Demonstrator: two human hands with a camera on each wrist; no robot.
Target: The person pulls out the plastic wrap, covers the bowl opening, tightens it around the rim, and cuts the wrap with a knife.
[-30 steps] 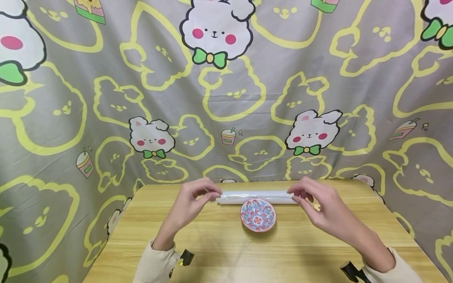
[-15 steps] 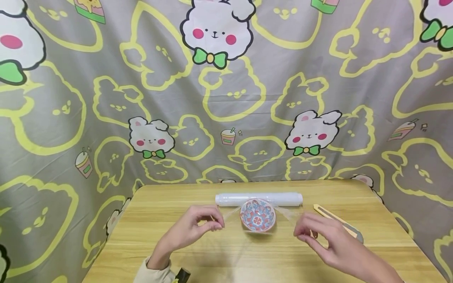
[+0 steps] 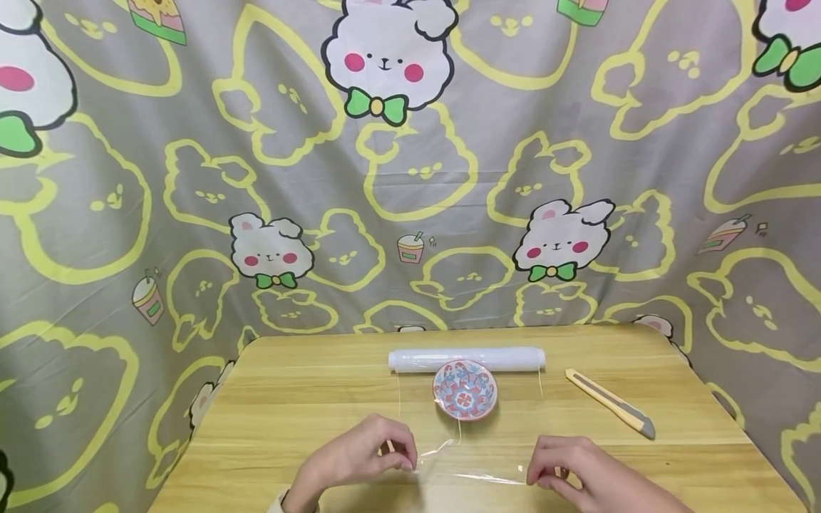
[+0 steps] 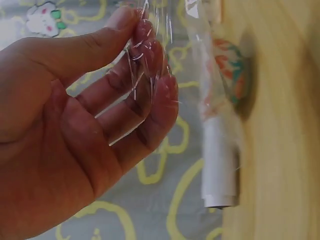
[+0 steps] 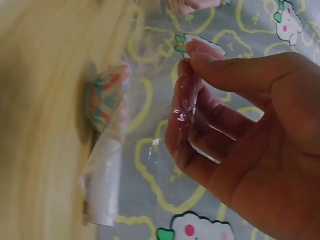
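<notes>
A sheet of clear plastic wrap (image 3: 477,476) stretches from the white roll (image 3: 468,358) at the back, over the patterned bowl (image 3: 465,390), toward the front. My left hand (image 3: 368,452) pinches the sheet's near left corner between thumb and fingers. At the near right corner, my right hand (image 3: 580,470) pinches the same edge. Both wrist views show the film bunched at the fingertips, with the bowl (image 4: 230,70) and the roll (image 5: 105,185) beyond. Red and blue figures cover the bowl, which stands in front of the roll.
A yellow and grey utility knife (image 3: 611,402) lies on the wooden table (image 3: 288,399) to the right of the bowl. Behind the table hangs a grey curtain (image 3: 423,178) printed with rabbits and yellow outlines.
Both hands have come from the roll's ends toward the table's front, drawing the film out over the bowl. The utility knife, earlier mostly hidden behind the right hand, is now fully visible.
</notes>
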